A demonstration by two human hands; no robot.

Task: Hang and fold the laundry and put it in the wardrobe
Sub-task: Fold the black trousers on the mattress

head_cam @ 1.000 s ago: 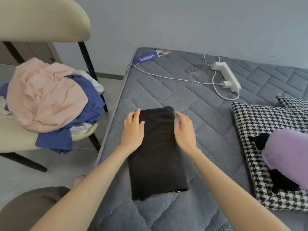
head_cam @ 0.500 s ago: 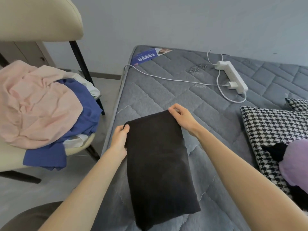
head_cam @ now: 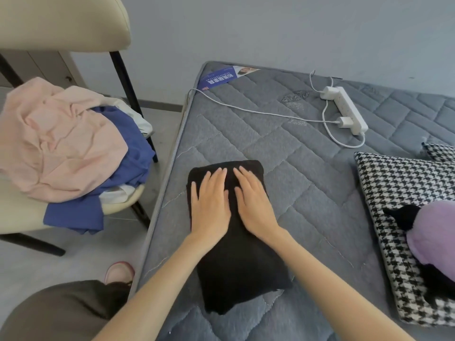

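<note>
Filling most of the view, a grey quilted mattress (head_cam: 283, 148) lies against the wall. Beside its left edge a cream chair (head_cam: 61, 20) holds a heap of unfolded laundry, with a pink garment (head_cam: 56, 143) on top of a blue garment (head_cam: 128, 148). A houndstooth pillow (head_cam: 394, 183) lies at the right with a purple plush toy (head_cam: 433, 232) on it. The folded black garment (head_cam: 241, 274) lies on the mattress near that left edge. The left hand (head_cam: 210, 205) and right hand (head_cam: 254, 205) rest flat on its far half, side by side, fingers straight and slightly spread, gripping nothing. A white power strip (head_cam: 344, 109) lies well beyond them.
</note>
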